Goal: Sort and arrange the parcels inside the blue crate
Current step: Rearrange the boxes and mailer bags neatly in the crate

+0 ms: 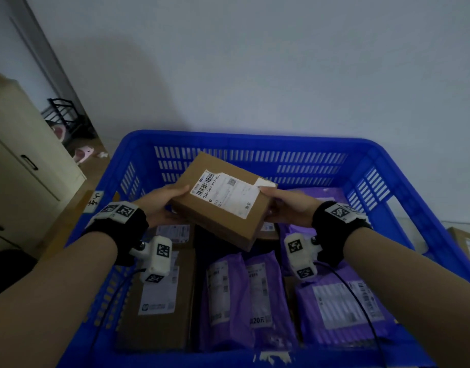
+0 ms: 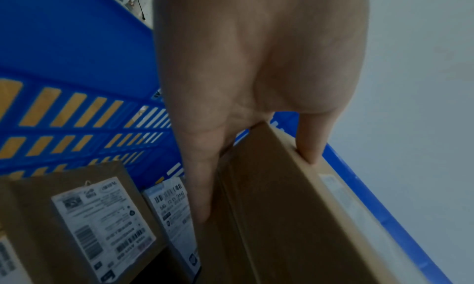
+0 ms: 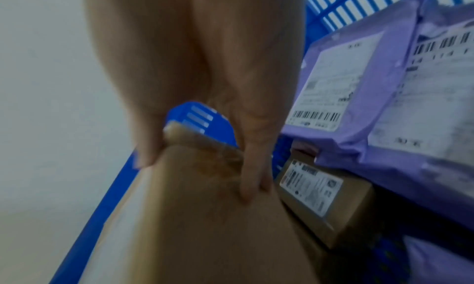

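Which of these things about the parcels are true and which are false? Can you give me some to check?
1. Both hands hold one brown box above the blue crate. True: the left hand and right hand each have a grip on one side.
2. The held box has no label. False: a white label with a barcode is on top.
3. Purple bags lie in the crate. True.
4. The crate is red. False: it is blue.
5. Other brown boxes lie in the crate's left part. True.
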A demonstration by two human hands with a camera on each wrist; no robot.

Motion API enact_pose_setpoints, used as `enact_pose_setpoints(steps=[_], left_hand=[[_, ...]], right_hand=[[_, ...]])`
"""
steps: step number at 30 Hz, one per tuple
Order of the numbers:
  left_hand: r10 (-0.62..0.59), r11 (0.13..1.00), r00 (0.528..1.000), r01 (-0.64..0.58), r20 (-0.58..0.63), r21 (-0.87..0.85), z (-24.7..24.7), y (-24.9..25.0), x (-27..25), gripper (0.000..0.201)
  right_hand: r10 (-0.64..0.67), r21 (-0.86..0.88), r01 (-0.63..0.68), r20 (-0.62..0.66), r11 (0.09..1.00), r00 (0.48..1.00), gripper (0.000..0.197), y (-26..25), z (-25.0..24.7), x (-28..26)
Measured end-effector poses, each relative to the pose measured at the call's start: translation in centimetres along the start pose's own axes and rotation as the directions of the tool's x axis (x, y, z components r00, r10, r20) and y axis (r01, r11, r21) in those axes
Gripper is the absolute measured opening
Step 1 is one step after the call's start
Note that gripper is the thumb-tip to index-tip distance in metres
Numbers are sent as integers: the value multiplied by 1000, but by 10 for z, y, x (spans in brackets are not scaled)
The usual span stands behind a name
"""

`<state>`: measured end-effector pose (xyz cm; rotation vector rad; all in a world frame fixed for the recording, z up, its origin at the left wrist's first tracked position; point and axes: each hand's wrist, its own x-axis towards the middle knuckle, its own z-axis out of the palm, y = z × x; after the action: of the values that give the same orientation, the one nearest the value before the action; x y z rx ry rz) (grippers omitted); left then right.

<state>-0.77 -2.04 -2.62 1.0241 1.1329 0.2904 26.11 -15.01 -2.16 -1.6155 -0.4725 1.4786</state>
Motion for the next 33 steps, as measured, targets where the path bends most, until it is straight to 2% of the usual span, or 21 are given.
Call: enact_pose_setpoints(steps=[3,6,8,10,11,13,14,15,17,18,20,23,27,30,33], left_hand=[[-6,1000,1000,6,-14,-8,8,-1,11,37],[-64,997,997,66,-39,44,13,-7,19,35],[-118,989,993,118,-12,93,14,-11,20,34],[-145,984,989,145,-4,107,14,-14,22,36],[-155,983,988,155,-2,103,15,-15,24,37],[-177,979,984,175,13,101,18,-17,28,39],[-185,978,983,183,12,105,19,-19,30,39],[-189,976,982,188,1,110,20,-20,31,39],[-183,976,983,184,-14,119,21,-23,33,44],[-178,977,984,178,-14,116,21,-25,34,47],[-166,979,986,167,-17,118,21,-28,35,46],[-156,980,988,156,-9,122,21,-34,38,41],[-137,978,991,134,8,158,30,-40,40,47],[-125,960,992,125,-16,249,39,-40,33,40],[9,914,998,20,-69,405,48,-28,22,38]], right_hand=[[-22,3,22,-99,1000,995,53,4,2,14],[48,-46,-51,-70,998,996,54,7,1,21],[80,-115,-84,-31,990,996,47,4,1,20],[90,-139,-97,-59,986,994,47,1,3,22],[70,-160,-84,-92,983,993,54,0,4,22],[9,-207,-46,-175,977,984,82,5,0,38],[-19,-232,-29,-202,972,979,90,7,0,44],[-61,-256,-1,-233,967,971,84,9,3,47],[-128,-313,37,-277,949,952,52,7,11,38],[-140,-337,39,-280,941,950,46,8,11,37],[-155,-367,43,-282,929,947,46,11,9,38],[-183,-418,41,-304,907,935,61,13,7,39],[-232,-595,28,-270,803,935,73,17,5,35],[-248,-691,36,-210,722,946,68,19,8,30],[-267,-776,56,-148,628,952,64,17,8,22]])
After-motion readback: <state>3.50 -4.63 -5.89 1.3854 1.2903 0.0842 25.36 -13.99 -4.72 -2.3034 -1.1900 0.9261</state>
